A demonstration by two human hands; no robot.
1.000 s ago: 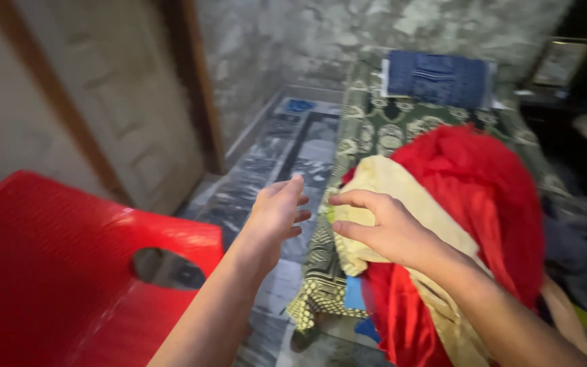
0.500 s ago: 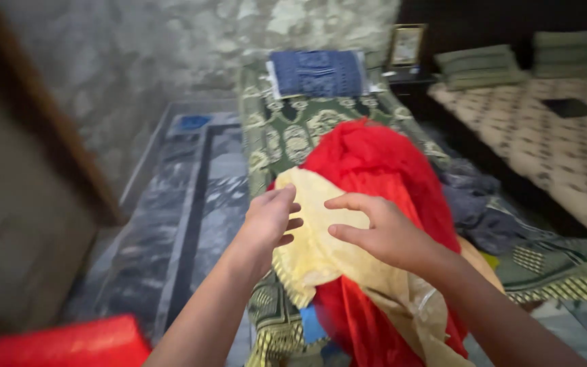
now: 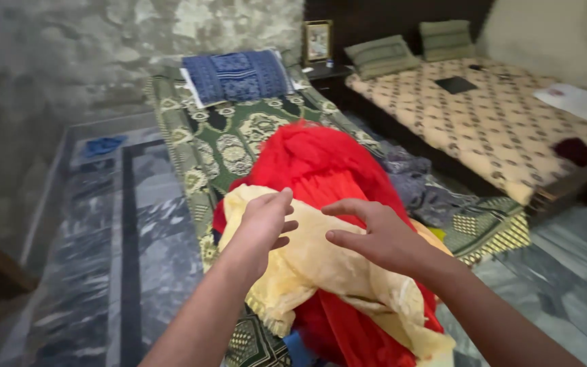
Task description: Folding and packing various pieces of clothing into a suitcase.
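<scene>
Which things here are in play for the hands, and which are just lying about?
In play: left hand, right hand, yellow cloth, red cloth.
Lying about: blue pillow, green patterned mat, grey-blue clothes, framed picture, bed.

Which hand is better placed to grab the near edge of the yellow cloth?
Left, probably. The left hand lies on the yellow cloth close to its near fringed edge; the right hand hovers open, nearer the red cloth.
</scene>
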